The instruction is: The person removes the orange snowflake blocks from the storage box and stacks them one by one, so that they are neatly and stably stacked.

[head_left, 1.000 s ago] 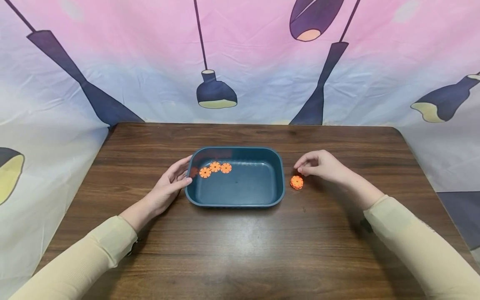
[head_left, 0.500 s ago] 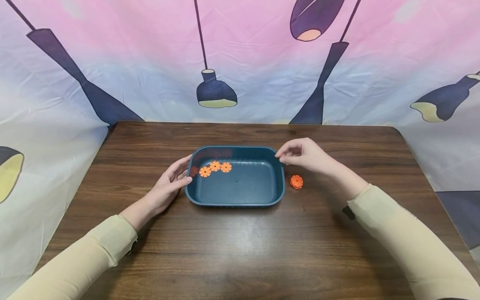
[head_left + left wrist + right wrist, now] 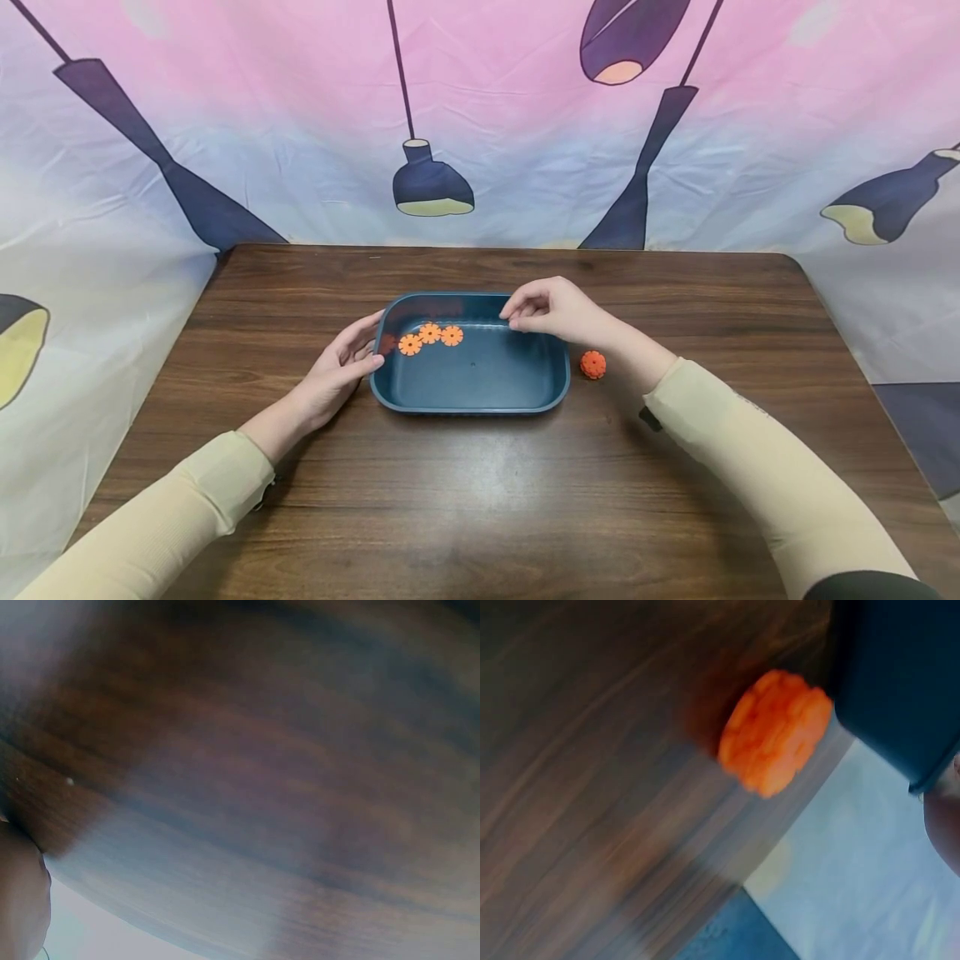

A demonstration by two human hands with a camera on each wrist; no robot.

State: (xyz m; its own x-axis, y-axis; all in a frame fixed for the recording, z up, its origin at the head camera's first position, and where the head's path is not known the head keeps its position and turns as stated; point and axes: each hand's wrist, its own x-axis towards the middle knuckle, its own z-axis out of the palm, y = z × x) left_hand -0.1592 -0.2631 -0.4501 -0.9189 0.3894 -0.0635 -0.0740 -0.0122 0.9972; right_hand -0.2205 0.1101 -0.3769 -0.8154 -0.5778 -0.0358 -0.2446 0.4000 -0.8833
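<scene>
In the head view my left hand grips the left end of a dark blue plastic bin, thumb on the rim and fingers along the outer wall. Three flat orange notched discs lie inside near its back left. Over the bin's right part hovers my right hand, fingertips bent toward the thumb; whatever lies between them is hidden. A small stack of orange notched discs sits on the table just right of the bin. Up close, the right wrist view shows this stack beside the bin wall.
The brown wood-grain table extends around the bin. Behind it hangs a cloth backdrop printed with lamps. The left wrist view shows mostly blurred table surface.
My right hand has moved left from above the orange stack, across the bin's right rim, to over its inside. The left hand and the bin have stayed put.
</scene>
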